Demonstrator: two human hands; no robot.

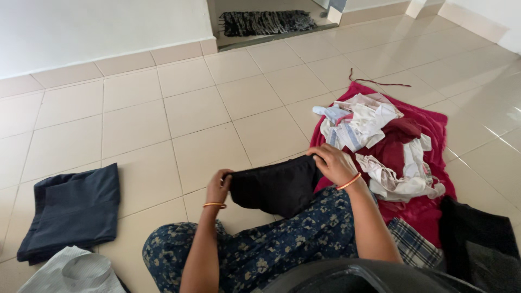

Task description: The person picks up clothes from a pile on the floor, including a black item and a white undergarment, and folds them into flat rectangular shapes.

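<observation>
A single head-worn camera looks steeply down and forward from a person seated on a tiled floor. Close at the bottom edge are their knees and both forearms; the left hand and right hand sit near centre. Farther off, at the top, the view reaches a wall and a doorway mat.

2 hands, 2 orange bangles, 1 black garment, 1 doormat
</observation>
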